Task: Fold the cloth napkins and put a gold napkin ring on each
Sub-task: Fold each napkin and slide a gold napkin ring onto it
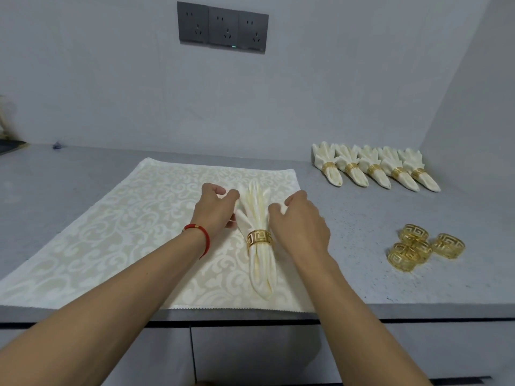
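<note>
A cream folded napkin lies lengthwise on a flat patterned cream cloth, with a gold napkin ring around its middle. My left hand pinches a fold on the left side of the napkin's upper part. On the right side, my right hand pinches another fold. Both hands sit just above the ring. Three loose gold rings lie in a cluster on the counter to the right.
Several finished ringed napkins lie in a row at the back right against the wall. The grey counter ends at a front edge above drawers. Wall sockets are mounted above. A side wall closes the right.
</note>
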A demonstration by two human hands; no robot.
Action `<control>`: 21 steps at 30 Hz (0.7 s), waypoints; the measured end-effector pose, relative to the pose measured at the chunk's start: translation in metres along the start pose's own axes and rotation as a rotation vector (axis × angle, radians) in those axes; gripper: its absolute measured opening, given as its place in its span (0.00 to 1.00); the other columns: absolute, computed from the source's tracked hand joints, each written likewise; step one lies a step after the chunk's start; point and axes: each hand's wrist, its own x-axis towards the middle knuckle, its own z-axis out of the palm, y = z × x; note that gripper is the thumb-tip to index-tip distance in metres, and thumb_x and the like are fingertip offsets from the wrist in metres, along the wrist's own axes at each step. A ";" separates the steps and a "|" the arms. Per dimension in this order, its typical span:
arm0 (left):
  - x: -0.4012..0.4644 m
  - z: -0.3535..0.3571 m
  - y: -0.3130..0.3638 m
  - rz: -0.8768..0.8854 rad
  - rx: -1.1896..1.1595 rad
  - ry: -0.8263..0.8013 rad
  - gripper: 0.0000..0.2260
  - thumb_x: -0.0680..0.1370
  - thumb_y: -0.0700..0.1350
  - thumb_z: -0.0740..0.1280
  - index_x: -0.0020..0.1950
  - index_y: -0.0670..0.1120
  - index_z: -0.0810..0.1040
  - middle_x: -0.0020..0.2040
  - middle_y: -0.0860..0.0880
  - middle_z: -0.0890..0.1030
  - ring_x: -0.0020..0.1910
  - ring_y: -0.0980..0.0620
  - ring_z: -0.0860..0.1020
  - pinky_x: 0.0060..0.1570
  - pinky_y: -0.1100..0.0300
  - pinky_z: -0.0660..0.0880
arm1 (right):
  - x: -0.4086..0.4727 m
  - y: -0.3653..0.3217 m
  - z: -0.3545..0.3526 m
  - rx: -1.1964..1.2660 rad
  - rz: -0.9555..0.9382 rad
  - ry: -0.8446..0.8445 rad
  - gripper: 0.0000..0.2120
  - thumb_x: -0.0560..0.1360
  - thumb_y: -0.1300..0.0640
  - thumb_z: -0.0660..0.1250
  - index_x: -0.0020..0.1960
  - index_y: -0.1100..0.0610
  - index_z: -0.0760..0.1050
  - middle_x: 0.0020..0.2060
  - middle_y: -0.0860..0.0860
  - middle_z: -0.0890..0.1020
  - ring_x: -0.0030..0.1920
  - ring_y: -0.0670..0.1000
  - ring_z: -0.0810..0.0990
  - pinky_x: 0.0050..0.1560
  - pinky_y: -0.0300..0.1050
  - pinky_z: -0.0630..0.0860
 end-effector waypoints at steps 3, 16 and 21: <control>-0.009 0.004 0.000 -0.050 0.073 -0.053 0.20 0.73 0.57 0.64 0.62 0.51 0.68 0.48 0.45 0.84 0.45 0.43 0.85 0.54 0.45 0.81 | -0.029 -0.016 0.006 -0.238 -0.037 -0.167 0.39 0.79 0.31 0.57 0.76 0.59 0.55 0.56 0.54 0.80 0.57 0.60 0.80 0.49 0.52 0.68; -0.024 0.097 0.053 0.106 -0.132 -0.235 0.18 0.78 0.56 0.64 0.66 0.53 0.69 0.56 0.50 0.78 0.52 0.53 0.81 0.63 0.46 0.77 | 0.017 0.055 -0.060 -0.026 0.011 0.120 0.27 0.79 0.46 0.67 0.68 0.56 0.58 0.55 0.56 0.78 0.52 0.62 0.79 0.44 0.52 0.70; -0.037 0.172 0.057 0.271 0.298 -0.419 0.17 0.83 0.56 0.57 0.69 0.50 0.69 0.62 0.51 0.77 0.58 0.50 0.76 0.58 0.55 0.70 | 0.061 0.132 -0.128 -0.098 0.167 0.270 0.28 0.78 0.46 0.70 0.70 0.55 0.60 0.57 0.56 0.79 0.51 0.61 0.78 0.45 0.51 0.70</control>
